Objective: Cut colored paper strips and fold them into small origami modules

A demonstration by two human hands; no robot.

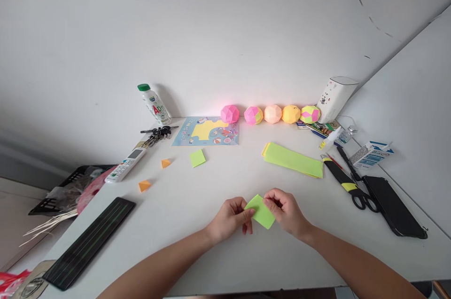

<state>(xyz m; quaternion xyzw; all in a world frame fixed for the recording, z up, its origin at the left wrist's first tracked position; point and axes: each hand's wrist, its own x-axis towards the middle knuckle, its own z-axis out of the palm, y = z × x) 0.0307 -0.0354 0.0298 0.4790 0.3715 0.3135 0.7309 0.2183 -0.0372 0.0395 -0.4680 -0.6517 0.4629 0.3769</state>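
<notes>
Between my two hands is a green square of paper (262, 214), tilted above the white table. My left hand (230, 216) pinches its left corner with the thumb on top. At the upper right edge, the thumb and fingers of my right hand (287, 212) are closed on the same paper. A second green paper square (198, 158) lies flat on the table farther left. Beyond my right hand rests a stack of green paper strips (294, 160) with orange edges below. Two small folded orange paper pieces (144, 186) sit at the left.
Several faceted paper balls (273, 114) line the wall beside a blue patterned card (181, 132). A bottle (157, 107), keys (157, 135), a remote (126, 165) and a black panel (91, 242) stand or lie left. Scissors (352, 191), a glue bottle (330, 139) and a black phone case (394, 207) are right.
</notes>
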